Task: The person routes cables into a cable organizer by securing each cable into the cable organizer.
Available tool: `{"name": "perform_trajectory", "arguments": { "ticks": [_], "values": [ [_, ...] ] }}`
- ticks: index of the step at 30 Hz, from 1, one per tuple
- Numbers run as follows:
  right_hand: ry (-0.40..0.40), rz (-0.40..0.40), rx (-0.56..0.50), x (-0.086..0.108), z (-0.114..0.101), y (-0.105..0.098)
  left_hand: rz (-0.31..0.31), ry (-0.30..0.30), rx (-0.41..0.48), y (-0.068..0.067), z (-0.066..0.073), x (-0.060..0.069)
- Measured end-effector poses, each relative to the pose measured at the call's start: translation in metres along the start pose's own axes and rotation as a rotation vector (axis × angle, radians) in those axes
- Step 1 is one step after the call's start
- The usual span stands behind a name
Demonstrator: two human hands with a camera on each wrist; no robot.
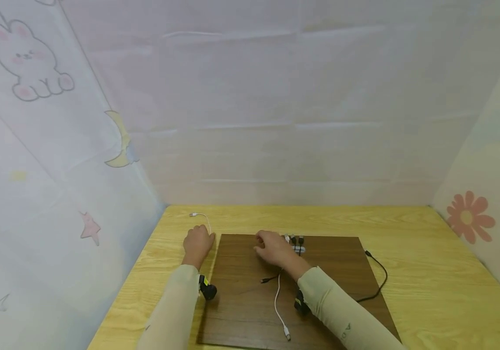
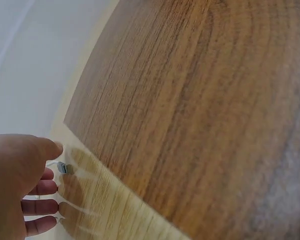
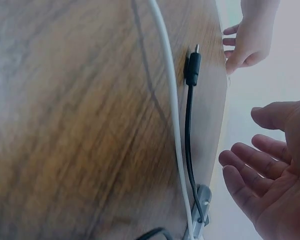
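Note:
My left hand (image 1: 198,243) is by the board's far left corner, beside a white cable (image 1: 208,221) on the table. In the left wrist view a small grey connector (image 2: 64,168) shows past the thumb; the fingers are loosely bent, with a gap to the thumb. My right hand (image 1: 274,247) hovers over the board's far side with relaxed fingers and nothing in them. Near it sits a pale cable clip (image 1: 299,249) holding several cables. A white cable (image 3: 171,75) and a black cable with a slim metal plug (image 3: 193,70) run from this clip over the board.
The dark brown board (image 1: 237,306) lies on a yellow wooden table (image 1: 429,272). A black cable (image 1: 383,279) curves past the board's right edge. The white cable's plug (image 1: 287,333) lies near the front. Printed sheets (image 1: 254,107) hang behind and at both sides.

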State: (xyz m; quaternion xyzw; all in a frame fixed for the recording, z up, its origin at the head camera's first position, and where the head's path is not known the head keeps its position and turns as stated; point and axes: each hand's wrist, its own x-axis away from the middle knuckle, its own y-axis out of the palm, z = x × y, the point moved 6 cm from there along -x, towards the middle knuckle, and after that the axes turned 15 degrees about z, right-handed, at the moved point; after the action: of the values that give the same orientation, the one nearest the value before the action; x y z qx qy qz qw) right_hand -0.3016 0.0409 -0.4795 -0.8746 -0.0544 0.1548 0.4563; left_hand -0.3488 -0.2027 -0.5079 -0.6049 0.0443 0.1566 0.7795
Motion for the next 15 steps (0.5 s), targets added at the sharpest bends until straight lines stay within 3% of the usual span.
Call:
{"name": "perform_trajectory", "arguments": {
  "ticks": [4,11,15],
  "values": [
    [-0.021,-0.009,-0.020,0.002,-0.006,0.003,-0.010,-0.007,-0.018,0.004,-0.001,0.000],
    [-0.068,-0.023,-0.047,0.004,-0.013,0.009,0.026,-0.018,0.014,0.005,-0.003,-0.002],
    [-0.085,-0.031,-0.063,0.004,-0.017,0.009,0.006,-0.024,0.025,0.006,-0.002,-0.006]
  ]
}}
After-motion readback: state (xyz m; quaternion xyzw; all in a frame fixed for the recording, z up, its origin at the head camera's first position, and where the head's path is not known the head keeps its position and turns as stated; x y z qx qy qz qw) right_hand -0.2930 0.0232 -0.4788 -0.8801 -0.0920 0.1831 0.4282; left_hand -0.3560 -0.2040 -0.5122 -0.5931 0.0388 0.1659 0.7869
